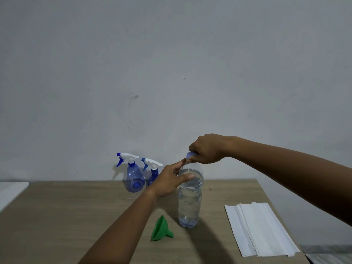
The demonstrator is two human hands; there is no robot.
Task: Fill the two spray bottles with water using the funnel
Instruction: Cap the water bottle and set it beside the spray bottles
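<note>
A clear water bottle stands upright near the middle of the wooden table. My left hand holds its upper part with thumb and fingers around the shoulder. My right hand pinches the blue cap just above the bottle's neck. Two blue spray bottles with white trigger heads stand at the back, the larger one on the left and the smaller one partly hidden behind my left hand. A green funnel lies on its side in front of the water bottle.
A stack of white paper towels lies at the table's right side. A white surface adjoins the table at the far left. A plain grey wall stands right behind the table.
</note>
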